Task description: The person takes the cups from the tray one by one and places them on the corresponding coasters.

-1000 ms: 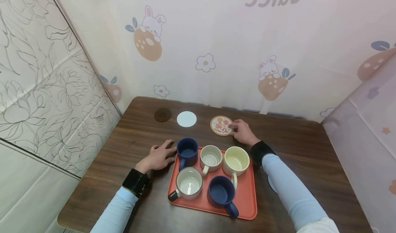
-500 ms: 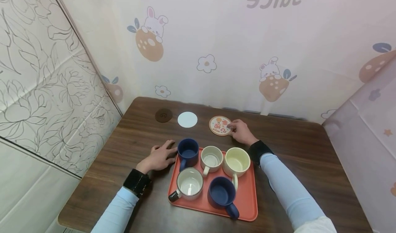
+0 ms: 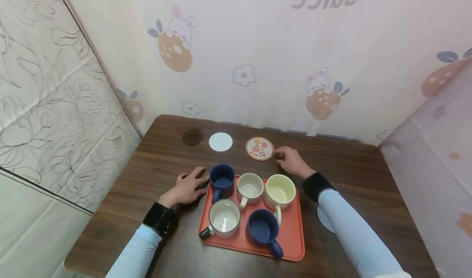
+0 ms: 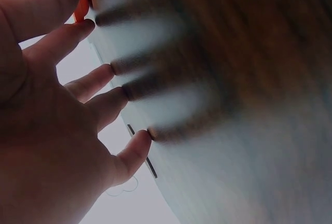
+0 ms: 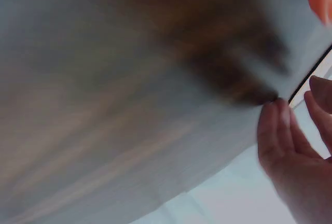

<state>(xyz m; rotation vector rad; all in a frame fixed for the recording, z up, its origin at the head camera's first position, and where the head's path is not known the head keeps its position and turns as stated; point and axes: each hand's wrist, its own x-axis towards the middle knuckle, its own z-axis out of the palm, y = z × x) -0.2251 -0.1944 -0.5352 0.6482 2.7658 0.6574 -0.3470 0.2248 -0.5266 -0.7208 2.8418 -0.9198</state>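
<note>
Tray (image 3: 295, 245) sits on the table (image 3: 368, 179) near its front edge, about centre. Five mugs stand on the tray: three in the back row, two in the front row. Back row, left to right: first mug (image 3: 222, 181), second mug (image 3: 250, 187), third mug (image 3: 280, 192). Front row: fourth mug (image 3: 224, 219) on the left, fifth mug (image 3: 262, 230) on the right.

Behind the tray, three coasters lie in a row near the wall: left coaster (image 3: 192, 137), middle coaster (image 3: 220, 142), right coaster (image 3: 259, 148). A fourth coaster (image 3: 324, 220) lies right of the tray, partly under the right forearm.

Left hand (image 3: 186, 185) lies flat on the table, just left of the tray's back corner. Right hand (image 3: 291, 161) rests on the table just right of the right coaster, behind the third mug.
</note>
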